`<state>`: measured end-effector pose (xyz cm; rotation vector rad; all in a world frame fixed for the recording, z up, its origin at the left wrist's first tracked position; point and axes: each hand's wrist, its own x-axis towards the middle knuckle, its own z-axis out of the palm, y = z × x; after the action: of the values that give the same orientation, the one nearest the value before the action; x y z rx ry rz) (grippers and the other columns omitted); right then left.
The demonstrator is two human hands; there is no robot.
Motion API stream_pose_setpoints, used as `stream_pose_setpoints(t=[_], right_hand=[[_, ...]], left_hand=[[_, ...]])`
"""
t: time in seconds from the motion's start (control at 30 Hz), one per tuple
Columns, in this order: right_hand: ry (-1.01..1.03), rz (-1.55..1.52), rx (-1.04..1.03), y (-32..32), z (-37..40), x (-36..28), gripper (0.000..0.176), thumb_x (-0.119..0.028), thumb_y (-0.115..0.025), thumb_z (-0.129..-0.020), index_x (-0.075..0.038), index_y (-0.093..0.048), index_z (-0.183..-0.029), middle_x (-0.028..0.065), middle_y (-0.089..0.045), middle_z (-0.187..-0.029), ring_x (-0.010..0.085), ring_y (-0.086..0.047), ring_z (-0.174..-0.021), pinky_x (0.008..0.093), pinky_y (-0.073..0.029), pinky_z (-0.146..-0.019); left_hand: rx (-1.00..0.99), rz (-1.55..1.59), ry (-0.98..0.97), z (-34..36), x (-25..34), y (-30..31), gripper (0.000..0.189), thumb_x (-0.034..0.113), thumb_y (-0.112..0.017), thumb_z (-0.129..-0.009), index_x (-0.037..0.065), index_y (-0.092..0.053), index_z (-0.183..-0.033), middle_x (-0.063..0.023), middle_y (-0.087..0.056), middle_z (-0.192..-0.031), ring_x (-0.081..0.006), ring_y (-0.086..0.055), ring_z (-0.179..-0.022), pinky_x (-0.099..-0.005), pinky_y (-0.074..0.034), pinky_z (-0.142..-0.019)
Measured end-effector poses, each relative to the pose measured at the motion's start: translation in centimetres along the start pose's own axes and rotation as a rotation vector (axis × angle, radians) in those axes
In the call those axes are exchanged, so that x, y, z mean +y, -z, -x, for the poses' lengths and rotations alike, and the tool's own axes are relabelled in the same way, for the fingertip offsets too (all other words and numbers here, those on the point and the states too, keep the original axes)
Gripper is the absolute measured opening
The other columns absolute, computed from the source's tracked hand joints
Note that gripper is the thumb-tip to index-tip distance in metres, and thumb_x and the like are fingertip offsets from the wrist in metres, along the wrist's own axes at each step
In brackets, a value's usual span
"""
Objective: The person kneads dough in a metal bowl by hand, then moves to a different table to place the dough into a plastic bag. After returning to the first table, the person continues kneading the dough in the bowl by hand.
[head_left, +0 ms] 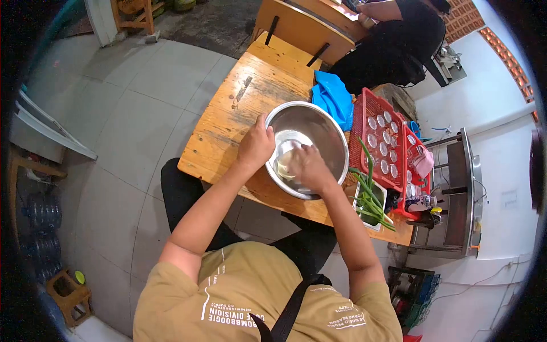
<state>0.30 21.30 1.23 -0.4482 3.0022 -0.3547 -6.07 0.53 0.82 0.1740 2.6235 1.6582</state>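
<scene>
A large stainless steel mixing bowl [333, 131] stands on the wooden bench [219, 128] in front of me. My left hand [257, 145] grips its left rim, thumb over the edge. Down inside the bowl is my right hand [309, 168], its fingers smeared by motion. Beside those fingers, a small pale yellowish mass [283, 166] lies at the bottom; I cannot tell whether the hand holds any of it. Green onions [371, 196] with long leaves lie across a rectangular metal tray [376, 225] to the right of the bowl.
A blue cloth [333, 100] lies behind the bowl. Red plastic baskets [364, 122] with several upturned clear cups [383, 149] stand at the right. Another person [393, 45] in black works at the far table [307, 25]. Large water bottles [43, 228] stand on the left floor.
</scene>
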Motion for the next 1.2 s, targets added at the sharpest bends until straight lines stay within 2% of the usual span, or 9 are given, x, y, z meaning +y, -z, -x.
stream_pose_setpoints(t=[0.2, 0.27, 0.47, 0.6, 0.67, 0.8, 0.87, 1.03, 1.2], right_hand=[[-0.060, 0.201, -0.061, -0.2, -0.2, -2.1, 0.097, -0.056, -0.083, -0.069, -0.013, -0.047, -0.148, 0.0232, -0.055, -0.135, 0.0494, -0.054, -0.124, 0.0547, -0.050, -0.100], [-0.116, 0.167, -0.175, 0.8, -1.0, -2.8, 0.084, -0.050, -0.085, -0.068, -0.013, -0.054, -0.137, 0.0213, -0.057, -0.127, 0.0458, -0.060, -0.115, 0.0533, -0.055, -0.091], [-0.222, -0.038, 0.171, -0.5, -1.2, 0.8, 0.062, -0.033, -0.086, -0.072, -0.009, -0.064, -0.124, 0.0170, -0.070, -0.109, 0.0301, -0.072, -0.097, 0.0448, -0.058, -0.080], [-0.598, -0.957, 0.508, -1.7, -1.8, 6.2, 0.052, -0.034, -0.081, -0.086, -0.001, -0.065, -0.123, 0.0119, -0.072, -0.105, 0.0212, -0.072, -0.088, 0.0352, -0.058, -0.074], [-0.626, -1.420, 0.721, 4.4, -1.2, 0.8, 0.049, -0.038, -0.074, -0.093, -0.001, -0.064, -0.123, 0.0108, -0.072, -0.105, 0.0218, -0.072, -0.087, 0.0370, -0.060, -0.077], [-0.150, -1.715, 0.834, 8.7, 0.4, -1.0, 0.050, -0.041, -0.058, -0.103, -0.005, -0.052, -0.138, 0.0139, -0.062, -0.133, 0.0239, -0.066, -0.114, 0.0404, -0.056, -0.094], [-0.136, -1.717, 0.910, 6.8, 1.1, -0.3, 0.054, -0.043, -0.056, -0.104, -0.004, -0.050, -0.141, 0.0146, -0.063, -0.132, 0.0260, -0.064, -0.120, 0.0401, -0.054, -0.099], [-0.142, -0.090, 0.072, 1.8, 2.8, 0.7, 0.067, -0.043, -0.067, -0.096, 0.001, -0.050, -0.145, 0.0281, -0.057, -0.136, 0.0397, -0.057, -0.127, 0.0461, -0.045, -0.108], [-0.154, -0.139, 0.340, 4.4, -0.5, 0.1, 0.064, -0.038, -0.072, -0.092, -0.004, -0.053, -0.143, 0.0266, -0.053, -0.141, 0.0428, -0.049, -0.134, 0.0458, -0.042, -0.112]], left_hand=[[0.160, -0.408, -0.235, -1.1, 1.8, -1.1, 0.056, 0.013, -0.055, -0.092, -0.006, -0.043, -0.143, -0.0289, -0.047, -0.147, -0.0413, -0.050, -0.135, -0.0483, -0.047, -0.108], [0.238, -0.455, -0.300, -2.3, 2.6, -2.0, 0.052, 0.012, -0.055, -0.092, -0.005, -0.047, -0.140, -0.0250, -0.055, -0.137, -0.0387, -0.058, -0.125, -0.0462, -0.052, -0.101], [0.190, -0.694, -0.388, -3.4, 2.1, -2.5, 0.034, 0.009, -0.053, -0.095, 0.003, -0.057, -0.128, -0.0155, -0.061, -0.115, -0.0308, -0.068, -0.099, -0.0419, -0.061, -0.078], [0.136, -0.671, -0.324, -3.5, 3.1, -1.2, 0.028, 0.010, -0.053, -0.095, 0.004, -0.058, -0.122, -0.0154, -0.062, -0.112, -0.0318, -0.070, -0.092, -0.0429, -0.061, -0.073], [0.047, -0.632, -0.303, -3.6, 3.0, -0.8, 0.022, 0.010, -0.054, -0.094, 0.005, -0.060, -0.114, -0.0167, -0.064, -0.110, -0.0336, -0.072, -0.088, -0.0441, -0.061, -0.073], [0.041, -0.472, -0.303, -4.4, 1.4, -0.5, 0.031, 0.010, -0.060, -0.087, 0.006, -0.062, -0.118, -0.0183, -0.067, -0.107, -0.0383, -0.070, -0.094, -0.0486, -0.058, -0.081], [0.062, -0.308, -0.288, -4.2, 1.4, -0.1, 0.033, 0.012, -0.061, -0.086, 0.007, -0.063, -0.119, -0.0178, -0.068, -0.112, -0.0394, -0.069, -0.097, -0.0494, -0.056, -0.086], [0.044, -0.197, -0.285, -4.2, 0.2, -0.5, 0.033, 0.013, -0.059, -0.088, 0.007, -0.064, -0.119, -0.0178, -0.068, -0.117, -0.0399, -0.067, -0.102, -0.0490, -0.055, -0.090], [0.047, -0.163, -0.259, -3.7, 0.5, -0.4, 0.032, 0.013, -0.058, -0.088, 0.006, -0.065, -0.118, -0.0184, -0.068, -0.116, -0.0399, -0.066, -0.105, -0.0482, -0.054, -0.092]])
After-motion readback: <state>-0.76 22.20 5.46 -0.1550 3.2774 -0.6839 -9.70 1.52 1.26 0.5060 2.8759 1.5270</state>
